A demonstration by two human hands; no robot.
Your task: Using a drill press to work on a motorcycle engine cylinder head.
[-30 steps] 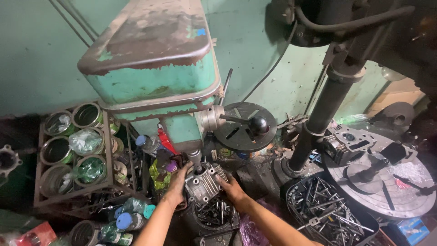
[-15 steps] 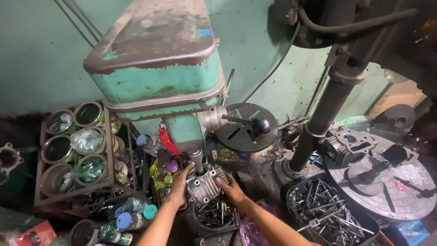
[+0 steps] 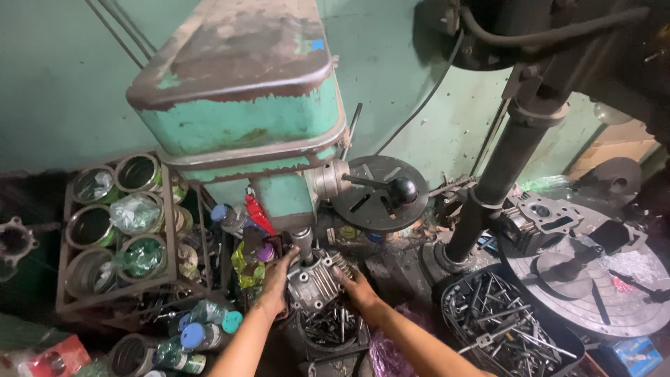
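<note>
From your head camera, your left hand (image 3: 278,279) and right hand (image 3: 357,287) each clasp a side of the finned metal casting (image 3: 315,279), which sits under the spindle (image 3: 304,241) of the green drill press (image 3: 244,105), above a bin of bolts (image 3: 328,328).

Round green tin cans (image 3: 115,216) are sitting in a rusty metal rack (image 3: 66,297) on the left. A black basket of metal rods (image 3: 506,324) is lying near a dark upright pole (image 3: 506,164) on the right.
</note>
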